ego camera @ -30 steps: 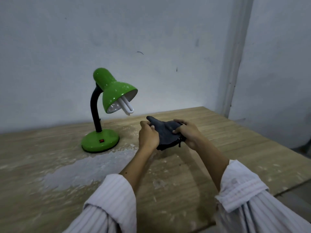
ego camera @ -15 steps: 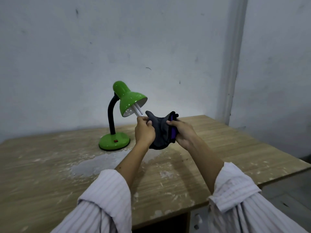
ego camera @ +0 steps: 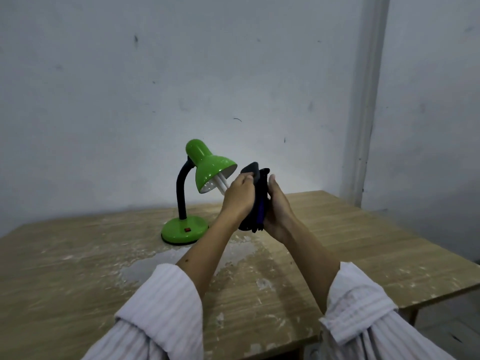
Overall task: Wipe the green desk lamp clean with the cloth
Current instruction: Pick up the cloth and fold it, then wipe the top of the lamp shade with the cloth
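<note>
The green desk lamp [ego camera: 207, 170] stands on the wooden table [ego camera: 363, 245], its round base [ego camera: 184, 229] near the back and its shade tilted toward the right with a white bulb showing. A dark cloth [ego camera: 258, 196] with a purple strip is folded upright between both hands, just right of the shade's rim. My left hand [ego camera: 239, 197] grips the cloth's left face, fingertips at its top edge. My right hand [ego camera: 276, 206] holds its right side, thumb up along the fold. The cloth hides part of the bulb's tip.
The tabletop carries a worn grey patch [ego camera: 161, 266] and white flecks in front of the lamp. A pale wall runs behind, with a vertical pipe or trim [ego camera: 361, 126] at the right. The table's right and front edges drop to the floor.
Both hands lifted the cloth off the table level and brought it together, folding it upright next to the lamp shade. The view has pulled back and tilted up.
</note>
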